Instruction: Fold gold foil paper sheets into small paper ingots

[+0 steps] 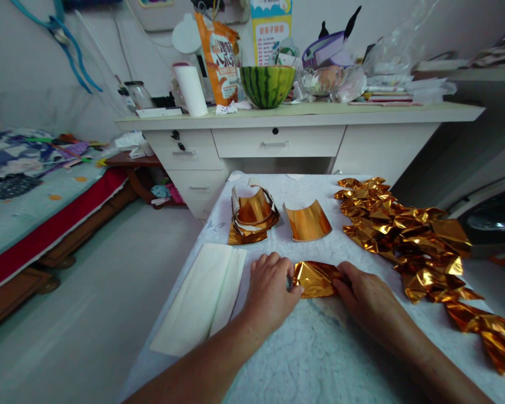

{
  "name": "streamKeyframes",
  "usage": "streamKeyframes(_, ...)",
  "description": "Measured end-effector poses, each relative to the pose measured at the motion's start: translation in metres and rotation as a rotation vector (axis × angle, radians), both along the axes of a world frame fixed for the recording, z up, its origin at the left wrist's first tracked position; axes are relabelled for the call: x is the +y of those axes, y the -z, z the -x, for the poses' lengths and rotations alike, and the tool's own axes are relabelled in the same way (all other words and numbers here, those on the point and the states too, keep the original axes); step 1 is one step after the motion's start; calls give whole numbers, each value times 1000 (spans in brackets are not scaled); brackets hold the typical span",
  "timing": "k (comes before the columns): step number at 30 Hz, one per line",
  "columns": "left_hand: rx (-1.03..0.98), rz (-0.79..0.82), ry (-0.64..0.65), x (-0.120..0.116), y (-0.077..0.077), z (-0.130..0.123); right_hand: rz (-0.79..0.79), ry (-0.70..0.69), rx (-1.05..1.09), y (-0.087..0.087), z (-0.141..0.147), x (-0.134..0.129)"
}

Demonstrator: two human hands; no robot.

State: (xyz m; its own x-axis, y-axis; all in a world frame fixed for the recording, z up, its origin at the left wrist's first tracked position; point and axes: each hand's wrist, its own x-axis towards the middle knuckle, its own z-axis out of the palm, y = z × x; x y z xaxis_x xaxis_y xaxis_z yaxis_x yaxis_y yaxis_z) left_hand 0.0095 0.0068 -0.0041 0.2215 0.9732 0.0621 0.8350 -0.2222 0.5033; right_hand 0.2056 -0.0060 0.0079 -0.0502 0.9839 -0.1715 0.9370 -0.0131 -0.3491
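A shiny gold foil piece (316, 279) lies low over the table, stretched between my two hands. My left hand (273, 283) pinches its left end with thumb and fingers. At the other end, my right hand (357, 286) grips the foil, which looks gathered there. Just beyond it rests a single curled gold foil sheet (308, 221). To that sheet's left sits a stack of curled gold foil sheets (255, 216) with pale backs. Folded white paper (200, 297) lies beside my left forearm. Many twisted gold foil pieces (399, 233) are heaped on the right.
The table (286, 359) has a pale quilted cover. Behind it stands a white desk (278, 140) holding a half watermelon (267, 85), an orange snack bag (221, 59) and a white paper roll (191, 90). A bed (67, 196) is at left, a washing machine (488, 213) at right.
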Motion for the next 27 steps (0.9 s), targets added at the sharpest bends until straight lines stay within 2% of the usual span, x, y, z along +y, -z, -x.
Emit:
streamKeyframes(5, -11, 28, -8, 1, -1, 1, 38, 13, -8, -2, 1, 1)
streamKeyframes(27, -13, 56, -19, 1, -2, 3, 30, 21, -27, -1, 1, 2)
